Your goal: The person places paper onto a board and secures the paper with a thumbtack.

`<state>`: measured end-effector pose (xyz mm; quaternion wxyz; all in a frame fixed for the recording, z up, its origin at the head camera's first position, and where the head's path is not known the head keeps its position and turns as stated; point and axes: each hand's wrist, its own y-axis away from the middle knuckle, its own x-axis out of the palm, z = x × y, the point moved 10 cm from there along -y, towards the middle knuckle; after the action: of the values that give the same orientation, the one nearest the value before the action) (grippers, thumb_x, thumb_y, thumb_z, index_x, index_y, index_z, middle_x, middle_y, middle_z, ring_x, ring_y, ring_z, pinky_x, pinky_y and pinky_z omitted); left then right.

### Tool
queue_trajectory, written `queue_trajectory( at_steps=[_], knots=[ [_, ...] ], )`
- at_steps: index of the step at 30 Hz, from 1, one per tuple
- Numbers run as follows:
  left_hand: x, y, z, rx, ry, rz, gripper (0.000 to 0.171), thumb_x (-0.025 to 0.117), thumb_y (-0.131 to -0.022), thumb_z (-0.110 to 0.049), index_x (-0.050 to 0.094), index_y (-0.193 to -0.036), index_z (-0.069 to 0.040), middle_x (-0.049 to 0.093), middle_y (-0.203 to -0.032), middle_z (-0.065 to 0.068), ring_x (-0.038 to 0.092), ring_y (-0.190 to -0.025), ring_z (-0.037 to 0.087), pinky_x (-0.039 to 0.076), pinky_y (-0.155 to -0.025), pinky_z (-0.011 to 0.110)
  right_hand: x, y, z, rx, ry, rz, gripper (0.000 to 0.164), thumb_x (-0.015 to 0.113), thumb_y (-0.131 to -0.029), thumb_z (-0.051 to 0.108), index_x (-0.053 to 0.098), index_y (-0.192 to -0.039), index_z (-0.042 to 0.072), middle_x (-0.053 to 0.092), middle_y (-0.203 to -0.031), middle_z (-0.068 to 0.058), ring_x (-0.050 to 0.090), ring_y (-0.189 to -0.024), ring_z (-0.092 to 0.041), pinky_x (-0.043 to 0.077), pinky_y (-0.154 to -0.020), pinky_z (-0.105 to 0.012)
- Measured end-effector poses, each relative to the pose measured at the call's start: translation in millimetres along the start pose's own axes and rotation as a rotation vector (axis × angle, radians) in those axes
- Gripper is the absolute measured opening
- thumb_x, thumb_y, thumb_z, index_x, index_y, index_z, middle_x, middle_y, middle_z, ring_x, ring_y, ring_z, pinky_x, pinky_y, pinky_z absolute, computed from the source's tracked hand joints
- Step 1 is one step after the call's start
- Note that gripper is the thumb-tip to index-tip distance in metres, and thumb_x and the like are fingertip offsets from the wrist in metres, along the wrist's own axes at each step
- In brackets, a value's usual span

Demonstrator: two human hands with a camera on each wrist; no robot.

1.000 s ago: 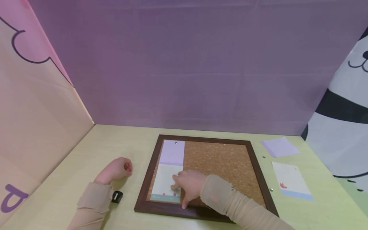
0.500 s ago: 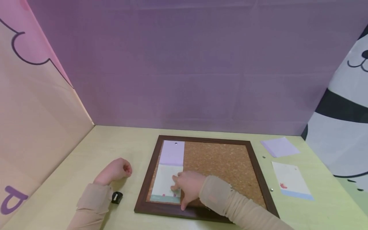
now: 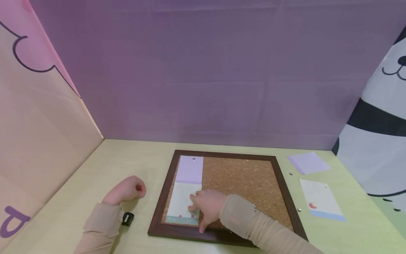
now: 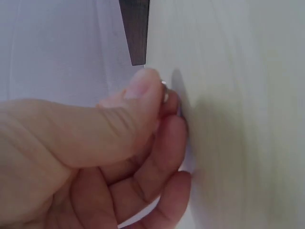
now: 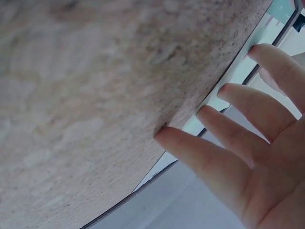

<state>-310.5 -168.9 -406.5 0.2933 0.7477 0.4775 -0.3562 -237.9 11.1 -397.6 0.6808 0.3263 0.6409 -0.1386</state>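
Observation:
My left hand (image 3: 128, 190) is over the table left of the corkboard (image 3: 241, 183). Between its thumb and curled fingers it pinches a small shiny metal thumbtack (image 4: 165, 91), mostly hidden by the fingers. Spread over the board's lower left part, my right hand (image 3: 209, 206) touches a white card (image 3: 180, 197) with a green bottom band; in the right wrist view its fingertips (image 5: 226, 90) rest along the card and the cork. Above that card lies a lilac card (image 3: 189, 171) with a thumbtack (image 3: 194, 159) near its top edge.
Right of the board lie another lilac card (image 3: 308, 163) and a white card with a blue band (image 3: 321, 199). Two loose thumbtacks, a darker one (image 3: 290, 174) and a silver one (image 3: 299, 210), are near the dark wooden frame (image 3: 282, 190). A purple backdrop (image 3: 215, 70) stands behind the table.
Both hands stay almost in place, the right still on the white card. Only a slight shift of the head view shows.

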Motion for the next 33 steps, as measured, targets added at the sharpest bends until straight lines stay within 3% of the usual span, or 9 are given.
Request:
queue_trajectory(
  at_steps=[4, 19, 29, 33],
  knots=[
    [-1.9, -1.2, -1.8, 0.018, 0.003, -0.019, 0.016, 0.057, -0.075, 0.009, 0.059, -0.067, -0.005, 0.049, -0.063, -0.002, 0.043, -0.062, 0.013, 0.036, -0.06, 0.027, 1, -1, 0, -0.006, 0.006, -0.007, 0.07, 0.079, -0.063, 0.056, 0.062, -0.125, 0.029, 0.059, -0.119, 0.002, 0.059, -0.101, -0.014, 0.05, -0.087, -0.026],
    [-10.5, -3.7, -0.7, -0.048, 0.003, -0.11, 0.009, 0.063, -0.081, 0.003, 0.064, -0.076, -0.005, 0.06, -0.074, 0.002, 0.052, -0.07, 0.015, 0.045, -0.065, 0.03, 3, -1, -3, 0.01, -0.012, -0.001, 0.07, 0.079, -0.064, 0.055, 0.06, -0.126, 0.03, 0.057, -0.127, 0.0, 0.059, -0.107, -0.016, 0.049, -0.091, -0.028],
    [-13.1, -8.1, -4.4, -0.042, 0.078, -0.149, 0.005, 0.064, -0.084, 0.0, 0.064, -0.08, -0.002, 0.064, -0.077, 0.003, 0.057, -0.074, 0.014, 0.05, -0.071, 0.032, 3, -1, -2, 0.009, -0.018, 0.008, 0.069, 0.078, -0.065, 0.055, 0.06, -0.127, 0.029, 0.056, -0.131, -0.002, 0.058, -0.109, -0.017, 0.049, -0.093, -0.029],
    [-12.4, -9.6, -11.4, -0.006, 0.087, -0.146, 0.005, 0.065, -0.085, -0.003, 0.065, -0.081, 0.0, 0.066, -0.079, 0.003, 0.059, -0.075, 0.013, 0.052, -0.072, 0.032, 0, 0, -1, 0.005, -0.013, 0.013, 0.069, 0.078, -0.064, 0.054, 0.06, -0.126, 0.029, 0.057, -0.128, -0.002, 0.059, -0.106, -0.016, 0.05, -0.091, -0.029]
  ],
)
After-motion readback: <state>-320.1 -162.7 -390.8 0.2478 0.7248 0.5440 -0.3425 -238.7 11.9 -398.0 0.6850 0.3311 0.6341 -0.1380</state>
